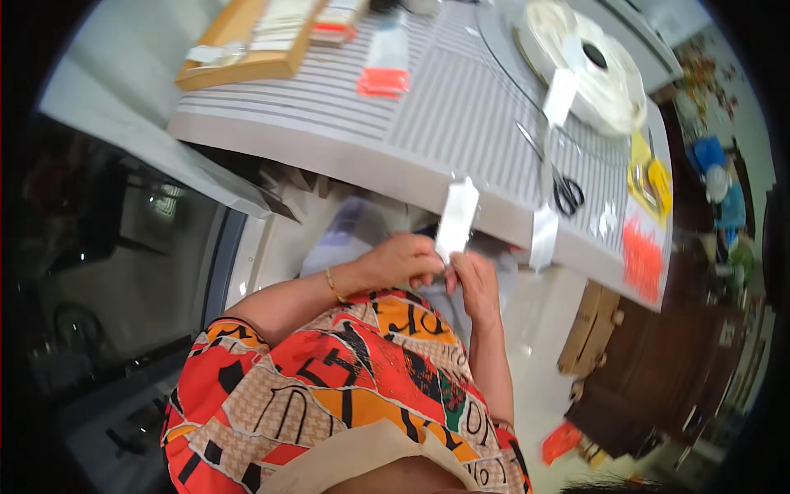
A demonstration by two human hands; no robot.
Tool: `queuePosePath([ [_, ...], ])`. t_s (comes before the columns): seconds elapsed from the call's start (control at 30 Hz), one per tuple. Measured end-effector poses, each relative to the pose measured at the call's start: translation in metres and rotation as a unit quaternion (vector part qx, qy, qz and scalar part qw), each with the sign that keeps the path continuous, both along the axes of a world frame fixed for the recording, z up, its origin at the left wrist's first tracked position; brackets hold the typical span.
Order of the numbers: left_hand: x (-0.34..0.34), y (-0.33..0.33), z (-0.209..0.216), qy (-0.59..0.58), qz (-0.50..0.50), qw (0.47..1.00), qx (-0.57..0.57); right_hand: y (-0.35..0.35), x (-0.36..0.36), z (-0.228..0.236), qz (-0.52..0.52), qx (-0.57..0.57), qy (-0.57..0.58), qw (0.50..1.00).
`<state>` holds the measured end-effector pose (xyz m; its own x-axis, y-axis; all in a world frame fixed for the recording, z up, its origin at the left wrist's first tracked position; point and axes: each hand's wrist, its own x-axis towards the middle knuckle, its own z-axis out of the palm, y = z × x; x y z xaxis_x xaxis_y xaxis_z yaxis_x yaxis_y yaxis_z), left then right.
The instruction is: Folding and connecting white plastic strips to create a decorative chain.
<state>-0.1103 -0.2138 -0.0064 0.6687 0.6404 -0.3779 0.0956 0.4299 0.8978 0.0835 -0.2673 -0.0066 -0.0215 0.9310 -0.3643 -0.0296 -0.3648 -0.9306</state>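
My left hand (405, 262) and my right hand (475, 280) meet in front of my body, just off the table's near edge. The fingers of both are closed in a pinch on the lower end of a narrow white strip (457, 218) with shiny, clear-looking edges. The strip stands up from my fingertips, its top in front of the table edge. Motion blur hides its fine detail. To the right, another white strip (543, 235) hangs over the table edge, below a pair of black-handled scissors (568, 195).
A large white roll (621, 99) with a trailing band lies on the striped table (329, 148). At its right end are orange pieces (642, 259) and a yellow item (654, 185). A wooden tray (239, 78) and an orange-ended clear packet (384, 70) lie far left. Cardboard (588, 329) stands below right.
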Motion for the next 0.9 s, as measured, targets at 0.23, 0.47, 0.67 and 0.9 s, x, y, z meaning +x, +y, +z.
queuePosePath([
  [0.23, -0.046, -0.006, 0.041, -0.023, 0.025, 0.998, 0.062, -0.005, -0.041, 0.037, 0.041, 0.06, -0.007, 0.997],
  [0.47, -0.104, 0.034, 0.107, 0.003, 0.271, 0.954, 0.125, 0.021, -0.084, 0.069, 0.111, 0.106, 0.026, 0.988],
  [0.67, -0.21, 0.134, 0.167, 0.066, 0.516, 0.812, 0.263, 0.01, -0.058, 0.026, 0.114, 0.058, -0.015, 0.992],
  [0.9, -0.327, 0.232, 0.166, 0.174, 0.56, 0.793, 0.165, -0.015, -0.024, -0.029, 0.026, -0.036, 0.02, 0.999],
])
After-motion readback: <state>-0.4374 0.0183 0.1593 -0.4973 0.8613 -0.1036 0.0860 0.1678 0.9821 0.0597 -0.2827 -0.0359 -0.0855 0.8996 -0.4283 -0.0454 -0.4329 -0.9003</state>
